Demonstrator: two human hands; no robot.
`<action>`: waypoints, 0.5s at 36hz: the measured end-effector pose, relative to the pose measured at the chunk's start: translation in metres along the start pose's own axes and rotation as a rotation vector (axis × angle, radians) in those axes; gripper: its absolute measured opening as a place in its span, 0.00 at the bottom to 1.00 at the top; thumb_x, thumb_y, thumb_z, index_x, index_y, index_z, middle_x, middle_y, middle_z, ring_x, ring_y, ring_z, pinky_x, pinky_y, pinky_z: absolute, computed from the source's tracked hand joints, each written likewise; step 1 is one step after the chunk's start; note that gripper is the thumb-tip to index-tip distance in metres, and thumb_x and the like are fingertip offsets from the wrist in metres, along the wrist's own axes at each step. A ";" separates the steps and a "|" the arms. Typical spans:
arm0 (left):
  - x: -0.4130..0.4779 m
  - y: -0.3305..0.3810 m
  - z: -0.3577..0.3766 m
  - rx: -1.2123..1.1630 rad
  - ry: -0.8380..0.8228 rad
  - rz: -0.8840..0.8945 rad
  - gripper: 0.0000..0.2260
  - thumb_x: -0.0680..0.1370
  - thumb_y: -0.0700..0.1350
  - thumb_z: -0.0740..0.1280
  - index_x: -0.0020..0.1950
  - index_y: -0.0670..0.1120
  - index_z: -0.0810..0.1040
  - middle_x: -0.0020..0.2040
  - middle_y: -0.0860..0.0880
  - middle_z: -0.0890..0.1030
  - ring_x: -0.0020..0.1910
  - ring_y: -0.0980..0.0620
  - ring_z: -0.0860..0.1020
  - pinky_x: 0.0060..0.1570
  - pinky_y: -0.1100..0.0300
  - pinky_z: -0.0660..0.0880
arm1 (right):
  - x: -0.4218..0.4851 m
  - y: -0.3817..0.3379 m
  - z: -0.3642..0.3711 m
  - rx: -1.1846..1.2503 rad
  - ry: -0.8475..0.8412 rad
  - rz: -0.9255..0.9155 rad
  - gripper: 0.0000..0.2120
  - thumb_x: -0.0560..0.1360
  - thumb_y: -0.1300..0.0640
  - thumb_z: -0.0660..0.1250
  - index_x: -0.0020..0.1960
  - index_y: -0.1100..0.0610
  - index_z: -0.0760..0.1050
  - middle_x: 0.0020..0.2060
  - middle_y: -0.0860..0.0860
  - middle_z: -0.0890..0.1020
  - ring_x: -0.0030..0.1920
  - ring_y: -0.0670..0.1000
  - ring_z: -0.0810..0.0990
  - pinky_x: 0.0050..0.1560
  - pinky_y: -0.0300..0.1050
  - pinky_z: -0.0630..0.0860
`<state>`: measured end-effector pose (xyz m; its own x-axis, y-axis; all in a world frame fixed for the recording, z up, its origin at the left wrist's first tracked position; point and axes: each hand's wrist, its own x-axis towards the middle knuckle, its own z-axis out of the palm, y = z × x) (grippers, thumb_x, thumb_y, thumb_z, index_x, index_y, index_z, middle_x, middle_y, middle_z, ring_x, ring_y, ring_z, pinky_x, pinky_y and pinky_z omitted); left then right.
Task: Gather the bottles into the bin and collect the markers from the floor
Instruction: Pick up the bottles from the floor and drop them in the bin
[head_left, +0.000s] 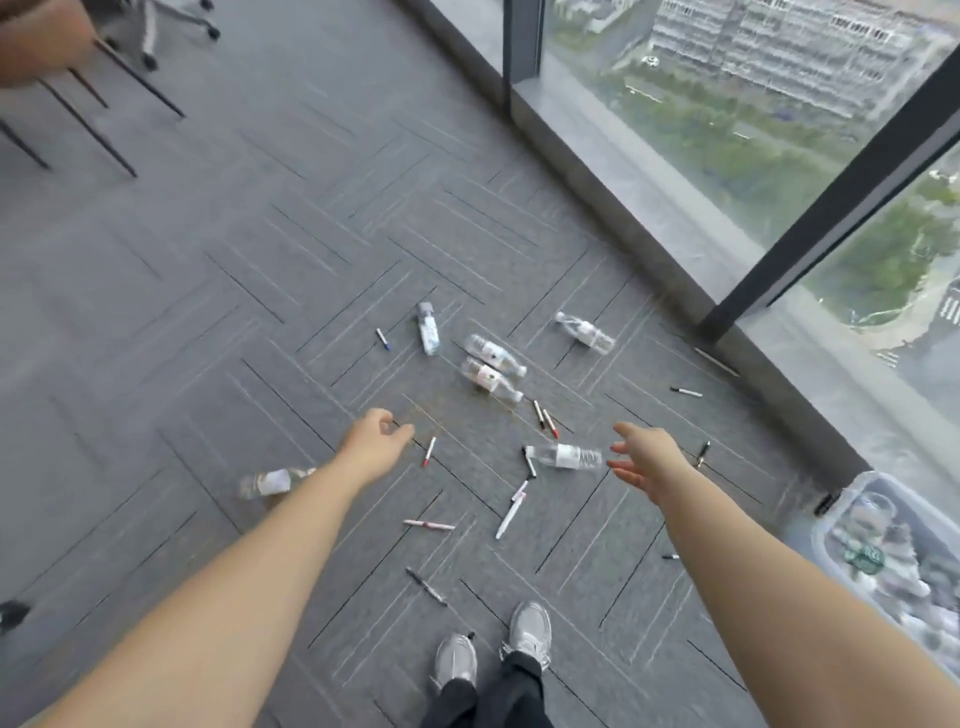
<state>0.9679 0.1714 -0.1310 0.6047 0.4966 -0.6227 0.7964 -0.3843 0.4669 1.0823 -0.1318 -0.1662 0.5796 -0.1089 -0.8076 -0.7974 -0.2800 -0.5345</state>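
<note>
Head view: both bare arms stretch forward over the grey carpet floor (218, 270). The left hand (375, 437) is loosely curled and empty; the right hand (645, 456) is spread, fingers apart, just beside a clear bottle (569, 457) lying on its side. Other bottles and markers (510, 512) lie scattered. The bin (852, 493) sits at right, holding bottles.

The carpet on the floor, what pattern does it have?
Grey carpet tiles with thin dark and light lines set in a herringbone-like zigzag, seen in the head view.
</note>
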 end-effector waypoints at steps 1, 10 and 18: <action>0.003 -0.005 -0.002 -0.004 0.012 -0.012 0.23 0.79 0.52 0.64 0.70 0.44 0.67 0.69 0.45 0.71 0.66 0.44 0.71 0.62 0.54 0.67 | 0.004 -0.003 0.005 -0.006 -0.013 0.002 0.13 0.79 0.54 0.62 0.60 0.61 0.69 0.52 0.56 0.77 0.44 0.54 0.80 0.48 0.47 0.78; 0.006 -0.045 -0.030 -0.046 0.110 -0.140 0.23 0.79 0.52 0.63 0.71 0.43 0.67 0.69 0.46 0.72 0.67 0.45 0.71 0.63 0.54 0.67 | 0.010 -0.014 0.054 -0.134 -0.095 0.021 0.15 0.78 0.54 0.62 0.61 0.62 0.69 0.53 0.56 0.77 0.47 0.55 0.81 0.41 0.44 0.78; 0.012 -0.087 -0.069 -0.126 0.133 -0.209 0.23 0.77 0.51 0.67 0.69 0.43 0.69 0.68 0.45 0.73 0.65 0.45 0.72 0.64 0.53 0.68 | -0.006 -0.035 0.110 -0.181 -0.141 -0.003 0.18 0.78 0.53 0.63 0.63 0.62 0.70 0.53 0.56 0.77 0.46 0.54 0.81 0.40 0.44 0.78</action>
<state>0.9061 0.2644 -0.1363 0.4163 0.6560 -0.6296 0.8935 -0.1668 0.4170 1.0885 -0.0161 -0.1704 0.5421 0.0231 -0.8400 -0.7456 -0.4478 -0.4935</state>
